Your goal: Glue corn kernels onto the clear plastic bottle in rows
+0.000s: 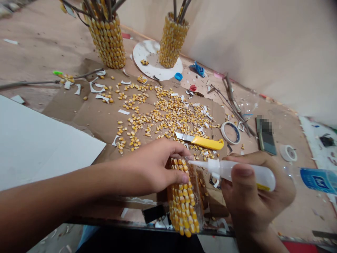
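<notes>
My left hand [151, 168] grips the top of a clear bottle partly covered with glued corn kernels [184, 202], which lies tilted toward me at the table's near edge. My right hand [254, 195] is closed around a white glue bottle [237, 172]. Its pointed nozzle aims left and almost touches the upper rim of the kernel-covered bottle, just beside my left thumb. Loose corn kernels [163, 116] lie scattered over brown cardboard [94, 116] right behind both hands.
A yellow utility knife [202, 141] lies just beyond my hands. Two kernel-covered vases with twigs [107, 38] [172, 40] stand at the back, one on a white disc [150, 58]. Tape rolls [230, 132], a phone [265, 137], sticks [231, 100], a blue bottle [319, 180] and white board [34, 144] surround the area.
</notes>
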Demonstrator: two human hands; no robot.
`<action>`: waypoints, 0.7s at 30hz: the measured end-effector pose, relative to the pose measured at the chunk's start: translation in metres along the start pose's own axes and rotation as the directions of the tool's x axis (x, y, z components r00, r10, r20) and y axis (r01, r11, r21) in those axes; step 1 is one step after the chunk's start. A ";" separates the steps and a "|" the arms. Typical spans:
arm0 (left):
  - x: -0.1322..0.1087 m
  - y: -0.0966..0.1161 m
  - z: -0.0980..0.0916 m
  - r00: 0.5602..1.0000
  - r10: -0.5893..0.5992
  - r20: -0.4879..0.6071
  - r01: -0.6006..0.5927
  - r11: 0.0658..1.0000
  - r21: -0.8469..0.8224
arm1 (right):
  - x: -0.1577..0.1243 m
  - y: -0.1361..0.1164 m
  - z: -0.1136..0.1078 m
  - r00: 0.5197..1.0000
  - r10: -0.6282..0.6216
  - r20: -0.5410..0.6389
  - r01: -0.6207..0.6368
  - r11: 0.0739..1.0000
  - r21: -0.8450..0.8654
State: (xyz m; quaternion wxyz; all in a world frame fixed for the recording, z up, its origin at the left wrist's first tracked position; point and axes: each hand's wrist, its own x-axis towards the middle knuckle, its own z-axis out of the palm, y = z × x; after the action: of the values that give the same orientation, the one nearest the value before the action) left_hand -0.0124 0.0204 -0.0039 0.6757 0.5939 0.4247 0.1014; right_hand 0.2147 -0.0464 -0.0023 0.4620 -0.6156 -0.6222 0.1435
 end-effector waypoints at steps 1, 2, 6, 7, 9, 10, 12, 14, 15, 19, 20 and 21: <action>0.000 0.000 0.000 1.000 -0.002 -0.001 0.002 1.000 -0.003 | 0.000 0.000 0.001 1.000 0.007 -0.008 -0.007 1.000 0.012; 0.000 0.000 0.000 1.000 -0.004 -0.002 0.004 1.000 -0.004 | 0.000 -0.001 0.001 1.000 0.013 -0.025 -0.013 1.000 0.022; 0.000 0.000 -0.001 1.000 -0.008 0.008 0.008 1.000 -0.005 | 0.000 -0.003 0.003 0.999 0.035 -0.042 -0.034 0.999 0.040; 0.000 0.000 -0.001 1.000 -0.007 0.011 0.007 1.000 -0.008 | 0.000 -0.003 0.003 0.998 0.041 -0.043 -0.039 0.998 0.052; 0.000 0.000 -0.001 1.000 -0.004 0.012 0.004 1.000 -0.013 | 0.000 -0.004 0.004 0.999 0.041 -0.031 -0.040 0.998 0.058; -0.001 0.000 -0.001 1.000 -0.001 0.010 0.002 1.000 -0.011 | 0.000 -0.004 0.004 0.999 0.034 -0.029 -0.032 0.998 0.052; -0.001 0.001 -0.001 1.000 0.000 0.003 0.000 1.000 0.001 | 0.000 -0.004 0.003 0.999 0.021 -0.026 -0.020 0.999 0.034; -0.001 0.001 -0.001 1.000 -0.002 -0.001 0.002 1.000 0.014 | -0.001 -0.003 0.002 0.999 0.036 -0.031 -0.035 0.999 0.035; -0.001 0.001 -0.001 1.000 -0.003 0.000 0.003 1.000 0.015 | -0.001 -0.003 0.002 0.998 0.047 -0.032 -0.046 0.998 0.039; -0.001 0.001 -0.002 1.000 0.001 0.022 -0.001 1.000 -0.006 | 0.000 -0.002 0.001 0.998 0.044 -0.035 -0.042 0.998 0.043; -0.001 0.001 -0.002 1.000 0.002 0.031 -0.002 1.000 -0.011 | 0.000 -0.003 0.001 0.998 0.039 -0.039 -0.038 0.998 0.044; -0.002 0.001 -0.002 0.999 -0.002 0.038 0.002 1.000 -0.013 | 0.001 -0.003 0.002 0.998 0.039 -0.043 -0.037 0.998 0.051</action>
State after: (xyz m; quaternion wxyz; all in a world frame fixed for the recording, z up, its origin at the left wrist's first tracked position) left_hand -0.0145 0.0213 -0.0016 0.6877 0.5909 0.4115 0.0922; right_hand 0.2118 -0.0457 -0.0007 0.4882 -0.6185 -0.5960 0.1543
